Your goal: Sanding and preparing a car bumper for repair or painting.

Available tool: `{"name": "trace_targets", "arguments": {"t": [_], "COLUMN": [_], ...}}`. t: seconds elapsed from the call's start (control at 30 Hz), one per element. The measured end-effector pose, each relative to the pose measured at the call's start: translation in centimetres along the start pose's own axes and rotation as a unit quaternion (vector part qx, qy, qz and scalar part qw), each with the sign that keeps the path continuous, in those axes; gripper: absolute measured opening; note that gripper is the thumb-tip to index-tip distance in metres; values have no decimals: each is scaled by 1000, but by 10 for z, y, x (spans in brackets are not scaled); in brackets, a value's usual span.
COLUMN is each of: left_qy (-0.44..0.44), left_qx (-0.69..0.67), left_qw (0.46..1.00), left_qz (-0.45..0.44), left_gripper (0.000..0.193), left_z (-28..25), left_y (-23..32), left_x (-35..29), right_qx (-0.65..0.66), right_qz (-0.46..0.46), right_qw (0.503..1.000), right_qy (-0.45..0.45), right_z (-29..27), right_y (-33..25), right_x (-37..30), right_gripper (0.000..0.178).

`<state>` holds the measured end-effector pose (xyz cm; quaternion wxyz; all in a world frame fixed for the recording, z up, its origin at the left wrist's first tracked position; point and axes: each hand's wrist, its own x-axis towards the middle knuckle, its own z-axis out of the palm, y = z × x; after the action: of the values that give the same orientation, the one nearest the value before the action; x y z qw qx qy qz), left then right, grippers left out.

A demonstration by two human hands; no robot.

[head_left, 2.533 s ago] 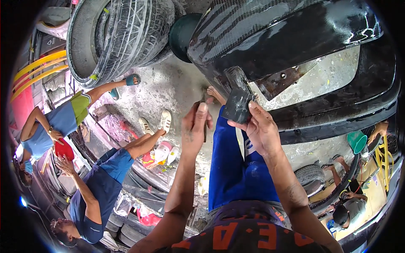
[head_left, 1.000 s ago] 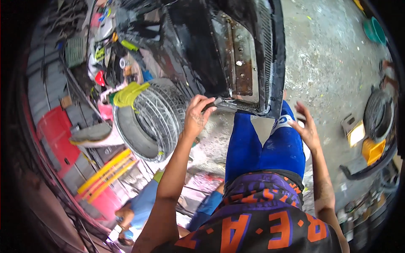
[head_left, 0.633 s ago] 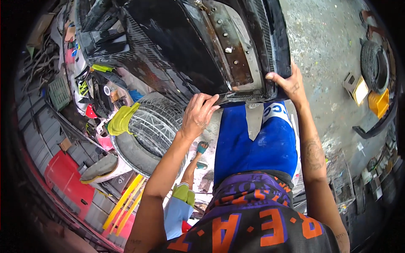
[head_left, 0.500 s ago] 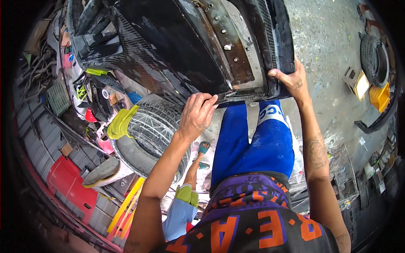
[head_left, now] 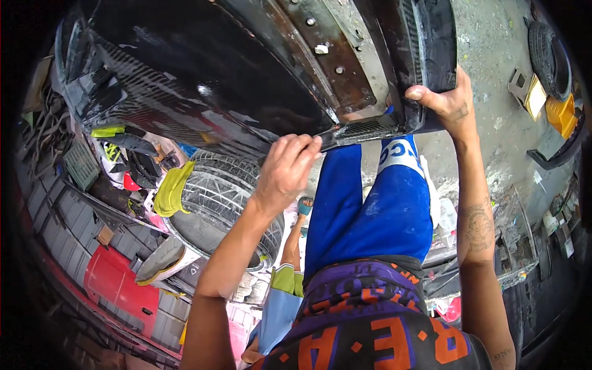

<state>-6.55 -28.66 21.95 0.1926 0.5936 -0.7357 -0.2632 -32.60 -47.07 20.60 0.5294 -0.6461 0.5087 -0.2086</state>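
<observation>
A large black car body panel (head_left: 179, 68) with woven carbon-fibre patches, dusty scuffs and an open framed section fills the top of the view. My left hand (head_left: 287, 166) has its fingers curled over the panel's near edge, left of the frame's corner. At the right end, my right hand (head_left: 453, 105) grips the outer rim, thumb on top and the other fingers hidden behind. Inside the frame runs a rusty brown strip (head_left: 339, 68) with several pale round spots. The panel's underside cannot be seen.
Left of my legs stands a worn tyre (head_left: 225, 185) with a yellow-green cloth (head_left: 172, 188) draped on it. Behind it another person (head_left: 280, 314) is partly visible. On the right floor lie another tyre (head_left: 546, 58) and a yellow plastic piece (head_left: 560, 116). A red panel (head_left: 120, 287) lies lower left.
The panel now reaches further left and appears larger in view. My right hand has shifted a little right and up with its rim. Both hands keep their hold.
</observation>
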Motion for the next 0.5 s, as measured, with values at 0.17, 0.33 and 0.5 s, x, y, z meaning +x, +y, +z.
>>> {"name": "trace_targets", "arguments": {"t": [0.17, 0.33, 0.5], "left_qy": [-4, -25, -34], "left_qx": [-13, 0, -11], "left_qw": [999, 999, 999], "left_qz": [33, 22, 27], "left_gripper": [42, 37, 37], "left_z": [16, -2, 16], "left_y": [7, -1, 13], "left_x": [18, 6, 23], "right_qx": [1, 27, 45], "right_qz": [7, 13, 58], "right_qw": [1000, 1000, 997], "right_qy": [8, 0, -19], "right_z": [-2, 1, -2], "right_y": [0, -7, -7], "right_x": [0, -1, 2], "right_gripper": [63, 66, 72]}}
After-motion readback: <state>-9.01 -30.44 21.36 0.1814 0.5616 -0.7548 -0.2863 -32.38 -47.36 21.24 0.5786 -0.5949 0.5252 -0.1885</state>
